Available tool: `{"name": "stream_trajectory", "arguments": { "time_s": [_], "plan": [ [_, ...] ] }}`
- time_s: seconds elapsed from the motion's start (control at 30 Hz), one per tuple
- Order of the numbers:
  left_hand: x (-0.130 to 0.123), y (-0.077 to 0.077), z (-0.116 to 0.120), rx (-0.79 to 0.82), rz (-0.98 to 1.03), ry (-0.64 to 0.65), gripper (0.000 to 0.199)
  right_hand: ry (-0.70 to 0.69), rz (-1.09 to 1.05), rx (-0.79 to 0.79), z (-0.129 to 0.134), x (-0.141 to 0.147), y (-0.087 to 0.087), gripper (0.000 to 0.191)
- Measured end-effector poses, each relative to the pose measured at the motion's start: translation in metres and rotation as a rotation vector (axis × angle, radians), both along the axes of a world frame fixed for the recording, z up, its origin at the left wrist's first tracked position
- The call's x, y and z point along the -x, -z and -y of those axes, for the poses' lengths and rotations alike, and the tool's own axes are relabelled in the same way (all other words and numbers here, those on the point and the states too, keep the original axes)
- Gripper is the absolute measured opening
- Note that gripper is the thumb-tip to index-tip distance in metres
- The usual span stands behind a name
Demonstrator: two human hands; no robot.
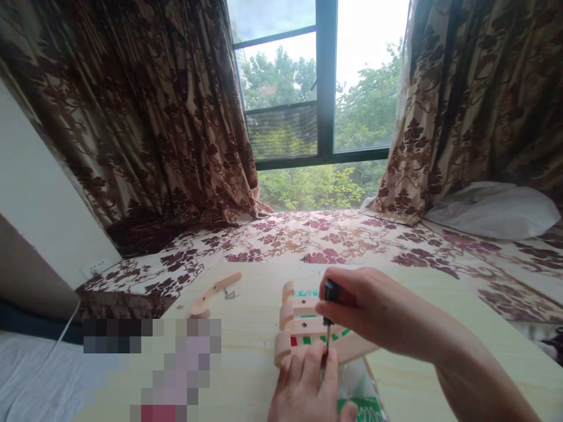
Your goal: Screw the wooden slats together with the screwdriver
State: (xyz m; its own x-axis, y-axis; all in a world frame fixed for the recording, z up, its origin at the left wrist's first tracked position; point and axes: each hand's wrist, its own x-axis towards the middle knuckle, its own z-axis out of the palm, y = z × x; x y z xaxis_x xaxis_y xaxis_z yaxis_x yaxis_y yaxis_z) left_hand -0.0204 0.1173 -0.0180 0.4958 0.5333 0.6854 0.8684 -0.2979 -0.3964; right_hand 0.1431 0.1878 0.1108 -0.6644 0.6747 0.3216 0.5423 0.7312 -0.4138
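My right hand (352, 296) is closed around the black handle of a screwdriver (331, 291), which stands nearly upright with its shaft pointing down. The tip ends between the fingers of my left hand (303, 381), so the screw or hole under it is hidden. With those fingers my left hand presses on the nearest curved wooden piece (284, 347). Beyond it lie similar wooden pieces (299, 303) with rounded ends and dark screw holes, side by side. Under them a plastic bag (358, 404) with green and red print shows.
Off to the left on the pale wooden table (246, 363) lies a separate curved wooden piece (215, 291), with a few small screws (229, 294) beside it. Behind is a flower-patterned cloth (325, 234) below the window. A white plastic bag (492, 208) rests at the right.
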Motion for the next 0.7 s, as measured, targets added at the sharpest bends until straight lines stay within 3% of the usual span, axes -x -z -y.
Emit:
{"name": "stream_trajectory", "arguments": {
  "time_s": [0.1, 0.23, 0.37, 0.53, 0.7],
  "plan": [
    [-0.008, 0.007, -0.003, -0.005, 0.053, 0.015, 0.045, 0.033, -0.025, -0.021, -0.003, 0.001, 0.001, 0.026],
    [-0.016, 0.013, -0.005, -0.175, 0.336, -0.038, 0.055, -0.07, -0.074, 0.04, 0.002, -0.003, -0.004, 0.005],
    [-0.006, 0.007, 0.001, 0.052, 0.038, -0.017, 0.048, -0.078, -0.062, 0.058, 0.004, -0.003, -0.004, 0.011],
    [-0.002, 0.002, 0.005, 0.046, 0.043, -0.028, 0.048, 0.013, -0.035, 0.003, -0.001, 0.003, 0.002, 0.027],
    [-0.007, 0.0, 0.004, 0.028, 0.076, -0.015, 0.043, -0.085, -0.042, 0.076, 0.004, -0.001, -0.001, 0.005]
  ]
}}
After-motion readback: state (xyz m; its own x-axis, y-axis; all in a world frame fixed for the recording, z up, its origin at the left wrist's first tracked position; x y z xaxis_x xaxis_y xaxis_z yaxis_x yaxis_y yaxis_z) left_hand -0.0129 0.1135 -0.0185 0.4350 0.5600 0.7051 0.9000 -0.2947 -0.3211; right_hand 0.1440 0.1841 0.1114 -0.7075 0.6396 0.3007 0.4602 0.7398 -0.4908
